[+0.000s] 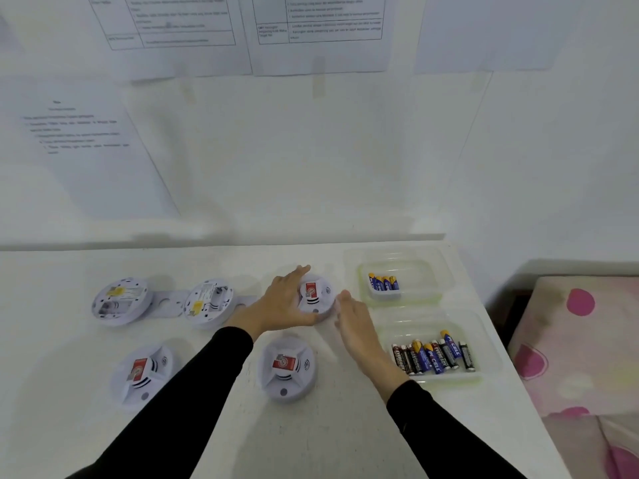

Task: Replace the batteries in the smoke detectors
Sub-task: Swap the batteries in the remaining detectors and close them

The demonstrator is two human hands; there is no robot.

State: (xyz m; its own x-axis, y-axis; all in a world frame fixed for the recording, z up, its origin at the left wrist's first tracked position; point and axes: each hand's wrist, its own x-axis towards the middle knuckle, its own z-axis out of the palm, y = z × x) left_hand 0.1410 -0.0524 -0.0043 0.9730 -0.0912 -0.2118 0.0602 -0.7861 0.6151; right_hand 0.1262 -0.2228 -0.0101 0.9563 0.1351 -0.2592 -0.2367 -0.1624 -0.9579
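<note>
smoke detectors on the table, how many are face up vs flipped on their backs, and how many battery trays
face-up detectors: 3
flipped detectors: 2
battery trays: 2
total: 7 things, 5 of them detectors

Bright, even light is flooding a soft, wide-angle view.
Faint shadows are lying on the table (345, 426); the right hand (356, 326) is smearing with motion blur beside the smoke detector (316, 295), wall papers (173, 22) are blurring, edges are bending.
</note>
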